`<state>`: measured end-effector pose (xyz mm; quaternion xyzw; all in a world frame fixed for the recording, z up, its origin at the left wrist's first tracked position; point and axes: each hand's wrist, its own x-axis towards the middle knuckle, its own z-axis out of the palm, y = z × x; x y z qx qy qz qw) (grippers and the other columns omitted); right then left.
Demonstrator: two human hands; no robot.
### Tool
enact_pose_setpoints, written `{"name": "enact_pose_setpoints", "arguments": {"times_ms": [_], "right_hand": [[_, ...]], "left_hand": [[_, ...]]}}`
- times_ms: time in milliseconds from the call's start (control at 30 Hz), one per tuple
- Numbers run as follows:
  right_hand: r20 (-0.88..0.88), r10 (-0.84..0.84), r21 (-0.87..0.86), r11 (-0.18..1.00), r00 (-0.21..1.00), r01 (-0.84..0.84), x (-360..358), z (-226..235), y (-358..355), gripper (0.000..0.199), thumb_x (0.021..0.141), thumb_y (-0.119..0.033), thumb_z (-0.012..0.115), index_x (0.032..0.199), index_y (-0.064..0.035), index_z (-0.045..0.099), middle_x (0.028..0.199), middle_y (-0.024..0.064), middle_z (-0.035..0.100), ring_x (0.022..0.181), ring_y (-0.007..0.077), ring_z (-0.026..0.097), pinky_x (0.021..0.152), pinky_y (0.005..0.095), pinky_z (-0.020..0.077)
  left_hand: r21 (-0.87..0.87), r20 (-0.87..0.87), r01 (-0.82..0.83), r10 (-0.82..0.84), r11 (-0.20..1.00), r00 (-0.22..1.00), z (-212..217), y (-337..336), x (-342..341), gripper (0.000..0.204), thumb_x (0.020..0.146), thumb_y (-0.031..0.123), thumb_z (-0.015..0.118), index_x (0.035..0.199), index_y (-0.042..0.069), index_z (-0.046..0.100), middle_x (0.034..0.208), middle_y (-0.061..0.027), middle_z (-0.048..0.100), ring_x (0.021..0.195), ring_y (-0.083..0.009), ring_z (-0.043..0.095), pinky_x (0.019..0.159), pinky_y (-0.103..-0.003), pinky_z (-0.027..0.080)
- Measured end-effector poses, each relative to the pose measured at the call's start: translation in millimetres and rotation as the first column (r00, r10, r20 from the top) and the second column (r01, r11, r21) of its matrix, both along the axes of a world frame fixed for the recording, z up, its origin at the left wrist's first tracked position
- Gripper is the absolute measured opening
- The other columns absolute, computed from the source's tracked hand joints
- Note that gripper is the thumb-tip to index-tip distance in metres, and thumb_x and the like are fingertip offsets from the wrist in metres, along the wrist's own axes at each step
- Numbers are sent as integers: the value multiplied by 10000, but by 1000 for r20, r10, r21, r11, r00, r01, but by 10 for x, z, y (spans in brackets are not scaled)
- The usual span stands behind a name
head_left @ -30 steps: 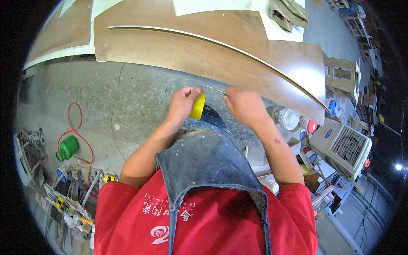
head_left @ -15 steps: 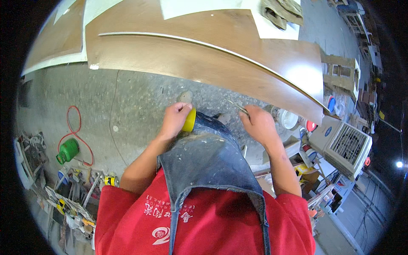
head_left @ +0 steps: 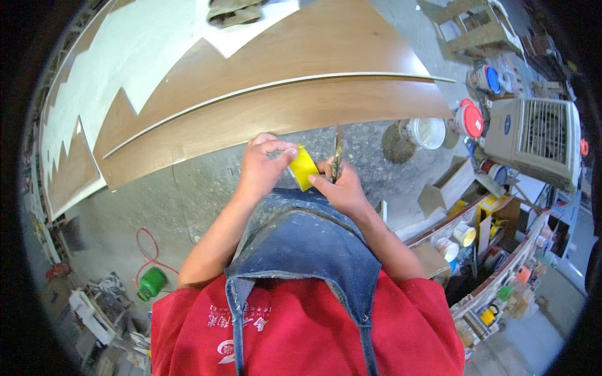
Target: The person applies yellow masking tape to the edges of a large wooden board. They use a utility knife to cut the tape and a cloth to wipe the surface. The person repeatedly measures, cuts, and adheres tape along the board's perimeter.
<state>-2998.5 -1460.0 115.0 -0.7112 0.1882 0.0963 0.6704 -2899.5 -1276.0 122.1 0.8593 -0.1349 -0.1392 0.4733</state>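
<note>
"Where is the yellow piece?"

"A bright yellow, band-like piece (head_left: 304, 169) is held between a worker's two bare hands, in front of the near edge of a broad, flat, brown worktop (head_left: 263, 131)."

"How do the hands stand?"

"The left hand (head_left: 260, 166) is mostly closed, pinching the piece at its upper left side between thumb and fingers. The right hand (head_left: 346, 188) curls around a slim, pointed, dark metal tool (head_left: 338, 153), while its thumb touches the lower right edge of the yellow piece. The tool's tip points away from the worker; whether it is one blade or two, I cannot tell."

"And the worker's clothing?"

"A worn blue denim apron (head_left: 301, 244), flecked with pale marks, over a red short-sleeved shirt (head_left: 401, 332)."

"What lies around?"

"A long, thin, pale strip (head_left: 269, 92) lies along the worktop, one end reaching past the right edge. A crumpled khaki cloth item (head_left: 233, 14) rests toward the far side. To the right, a round white bucket (head_left: 429, 133) stands near a red-lidded bucket (head_left: 470, 120) and a boxy white grilled appliance (head_left: 536, 131). To the left, a green metal cylinder (head_left: 152, 283) lies by a looped red hose (head_left: 148, 241) on the grey, speckled floor (head_left: 213, 182)."
</note>
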Motion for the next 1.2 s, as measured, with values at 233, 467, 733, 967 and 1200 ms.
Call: {"name": "enact_pose_setpoints", "arguments": {"times_ms": [233, 467, 733, 967, 1200], "right_hand": [[99, 25, -164, 986, 995, -9, -122, 155, -375, 247, 849, -177, 715, 844, -17, 526, 786, 191, 606, 733, 375, 593, 670, 431, 469], [165, -34, -230, 971, 986, 72, -158, 140, -417, 283, 860, -225, 728, 848, -22, 531, 759, 191, 586, 712, 394, 593, 646, 452, 459], [1, 26, -282, 959, 1000, -24, -552, -82, -370, 282, 897, -247, 715, 882, -20, 548, 807, 220, 620, 763, 424, 624, 647, 476, 468], [14, 30, -337, 941, 999, -23, -578, -134, -344, 250, 897, -219, 719, 931, -11, 586, 799, 201, 632, 748, 403, 627, 669, 438, 483], [-18, 66, -328, 942, 998, -68, -568, -211, -350, 275, 896, -247, 708, 947, -16, 568, 849, 238, 633, 830, 455, 627, 693, 485, 482]], "left_hand": [[-106, -411, -36, -11, 994, 912, 221, -549, 128, 142, 854, 99, 759, 952, -3, 771, 960, -70, 725, 890, -142, 652, 842, -290, 513], [-67, -387, 50, -73, 996, 919, 124, -644, 342, 137, 855, 112, 747, 943, 11, 779, 936, -102, 755, 871, -176, 696, 809, -314, 541], [239, 388, 125, -213, 963, 897, -64, -744, 699, 130, 841, 181, 742, 916, 97, 806, 870, -102, 733, 887, -247, 662, 852, -365, 482], [374, 477, -30, -165, 927, 863, -207, -752, 520, 432, 805, 277, 797, 1204, 128, 725, 996, -88, 654, 980, -300, 570, 884, -425, 441], [486, 688, 5, -386, 874, 614, -155, -1193, 768, 616, 862, 316, 742, 1424, 165, 539, 1243, -81, 584, 1151, -285, 522, 957, -463, 414]]}}
